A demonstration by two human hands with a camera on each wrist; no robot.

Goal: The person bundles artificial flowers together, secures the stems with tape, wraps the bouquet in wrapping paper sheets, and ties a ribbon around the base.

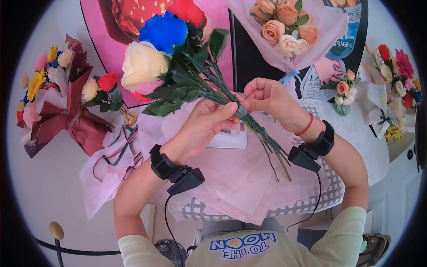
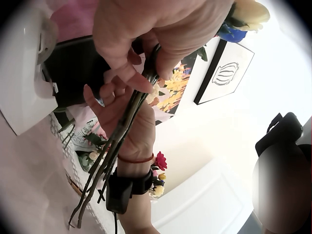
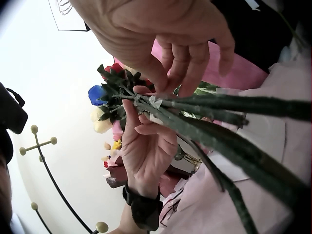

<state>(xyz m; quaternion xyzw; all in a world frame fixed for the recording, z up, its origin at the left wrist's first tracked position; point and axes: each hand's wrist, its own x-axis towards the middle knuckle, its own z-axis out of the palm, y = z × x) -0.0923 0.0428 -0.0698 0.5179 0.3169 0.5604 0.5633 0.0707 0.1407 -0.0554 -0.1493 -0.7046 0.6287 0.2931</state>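
Note:
A bunch of roses, with a cream rose [image 1: 144, 66], a blue rose [image 1: 163, 32] and a red one at its head, slants across the head view. My left hand [image 1: 205, 123] grips the gathered green stems [image 1: 263, 134] just below the leaves, thumb across them. At the same spot my right hand [image 1: 272, 99] pinches a bit of whitish, see-through tape [image 3: 155, 102] against the stems. Past both hands the stem ends spread toward the lower right, over pink wrapping paper [image 1: 235, 173]. A red cord circles the right wrist.
A wrapped bouquet of peach roses [image 1: 287, 15] stands behind. Left are a dark red wrapped bouquet [image 1: 73, 104] and loose ribbons [image 1: 122, 153]. A small glass vase of roses [image 1: 342, 107] and more wrapped flowers [image 1: 391, 84] stand right. A white device [image 1: 229, 140] sits under the hands.

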